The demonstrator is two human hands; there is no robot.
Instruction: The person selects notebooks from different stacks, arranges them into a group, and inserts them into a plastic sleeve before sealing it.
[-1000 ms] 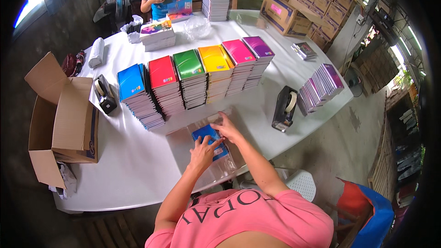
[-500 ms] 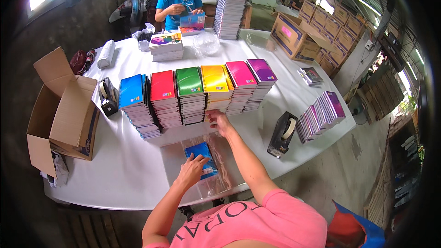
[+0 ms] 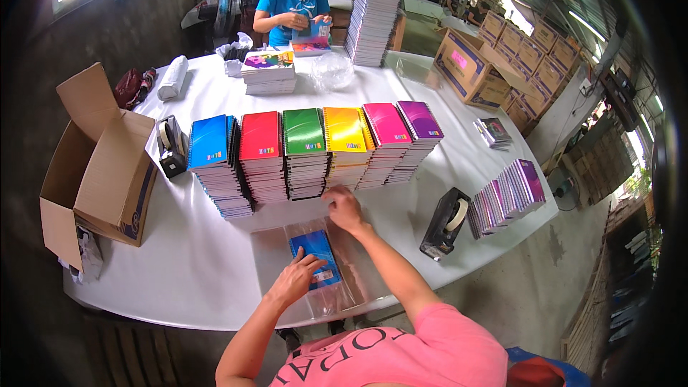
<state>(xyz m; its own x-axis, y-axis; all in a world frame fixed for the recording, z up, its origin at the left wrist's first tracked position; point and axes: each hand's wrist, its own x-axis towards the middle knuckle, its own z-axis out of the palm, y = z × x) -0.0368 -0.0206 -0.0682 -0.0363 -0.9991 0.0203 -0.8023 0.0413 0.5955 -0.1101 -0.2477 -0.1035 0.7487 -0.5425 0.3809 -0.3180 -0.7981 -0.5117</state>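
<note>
A blue spiral notebook (image 3: 321, 244) lies on clear plastic sheets or bags (image 3: 272, 247) near the table's front edge. My left hand (image 3: 292, 279) rests on it, fingers stretched over the cover, holding nothing. My right hand (image 3: 345, 209) is beyond the notebook, at the foot of the yellow notebook stack (image 3: 345, 129), with its fingers curled in; whatever they may hold is hidden. On either side of the yellow stack stand a blue stack (image 3: 209, 141), a red stack (image 3: 259, 136), a green stack (image 3: 304, 131), a pink stack (image 3: 387, 124) and a purple stack (image 3: 421, 120).
Tape dispensers stand on the left (image 3: 170, 147) and right (image 3: 446, 223). Leaning purple notebooks (image 3: 507, 197) lie at the right edge. An open carton (image 3: 115, 172) is at the left, another carton (image 3: 466, 64) at the far right. Across the table, a person in blue (image 3: 292, 3) handles a book.
My right hand's fingers have curled in more at the foot of the yellow stack. My left hand stays on the blue notebook. The view has shifted slightly.
</note>
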